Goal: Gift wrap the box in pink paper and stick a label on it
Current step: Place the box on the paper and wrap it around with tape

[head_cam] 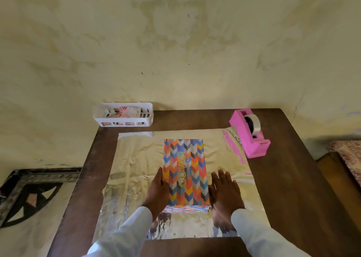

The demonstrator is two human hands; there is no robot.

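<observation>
Box (185,170) centre-low in frame, lying on paper (136,168), silver face up, pink underside curled upper right | left hand (158,190) straight-fingered against box's left edge, gripping nothing | right hand (224,192) flat on paper beside box | box likely light, stiff: hold by long sides; sheet thin, slippery

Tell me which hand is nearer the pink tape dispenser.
Right. The right hand lies flat on the silvery sheet right of the box, the tape dispenser ahead of it. The left hand touches the box's left edge, beyond the box from the dispenser.
</observation>
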